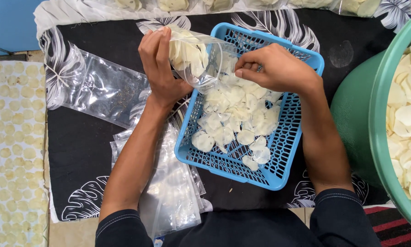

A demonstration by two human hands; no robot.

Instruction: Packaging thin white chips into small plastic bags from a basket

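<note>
Open cloth (91,151) left; green tub (374,105) crowding right.

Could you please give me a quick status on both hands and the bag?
Left hand holding clear bag, part-filled with chips. Right hand pinching the bag's mouth over the blue basket. Loose chips in basket; nothing in the way.

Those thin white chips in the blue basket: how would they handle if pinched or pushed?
The chips look thin and curled, so probably brittle under a firm pinch. They lie loosely heaped in the blue basket, so a push would likely scatter them. They seem light: the left hand holds a part-filled clear bag easily.
</note>
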